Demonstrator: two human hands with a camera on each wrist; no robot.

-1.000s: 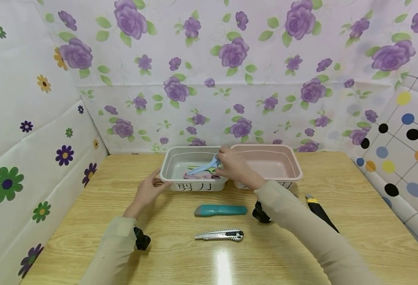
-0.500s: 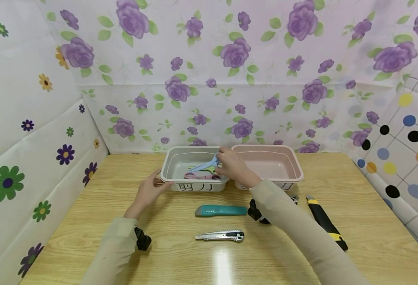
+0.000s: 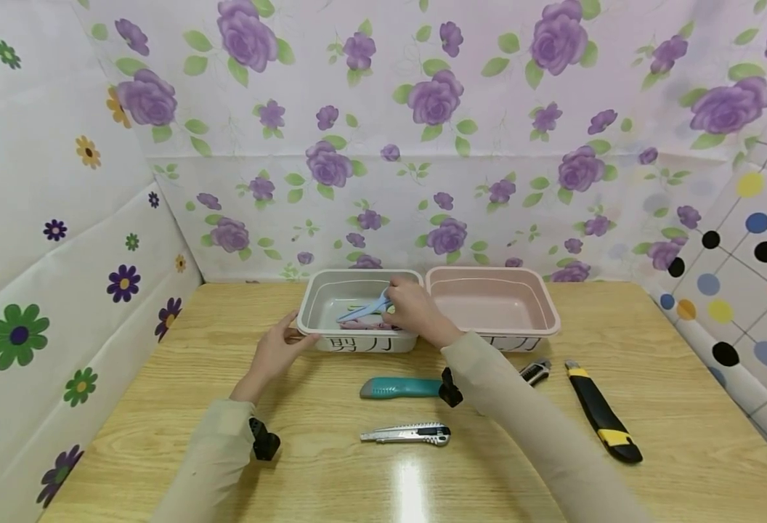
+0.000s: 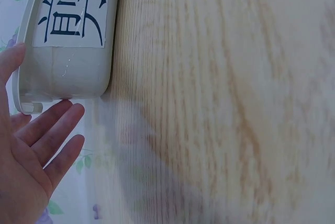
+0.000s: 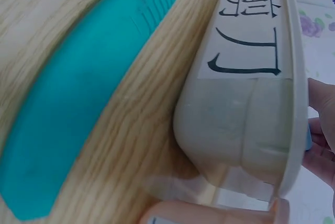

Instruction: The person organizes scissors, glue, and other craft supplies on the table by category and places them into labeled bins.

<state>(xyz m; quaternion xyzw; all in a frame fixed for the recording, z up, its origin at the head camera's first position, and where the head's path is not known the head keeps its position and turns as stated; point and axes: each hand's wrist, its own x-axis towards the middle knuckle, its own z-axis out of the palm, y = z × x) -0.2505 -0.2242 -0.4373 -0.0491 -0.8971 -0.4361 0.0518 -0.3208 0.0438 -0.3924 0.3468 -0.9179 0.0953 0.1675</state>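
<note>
Pinched in my right hand (image 3: 416, 311) is a pair of light blue scissors (image 3: 362, 311), held by the handle end inside the grey bin (image 3: 357, 333). The blades slant down to the left, over pink scissors (image 3: 360, 325) and a mostly hidden green pair. My left hand (image 3: 274, 357) holds the bin's front left corner, thumb on the rim and fingers along the end wall; in the left wrist view the lower fingers (image 4: 57, 140) are loosely extended. Only a small blue bit of the scissors (image 5: 308, 139) shows in the right wrist view.
A pink bin (image 3: 488, 270) stands right beside the grey one. In front lie a teal utility knife (image 3: 396, 388), a silver utility knife (image 3: 406, 434) and a black and yellow one (image 3: 599, 410). Another knife (image 3: 537, 371) is partly covered by my right sleeve. Patterned cloth encloses the table.
My right hand has moved left with the blue scissors, deeper over the grey bin. The right forearm has shifted left too, uncovering more of the two knives on the right. My left hand stays put.
</note>
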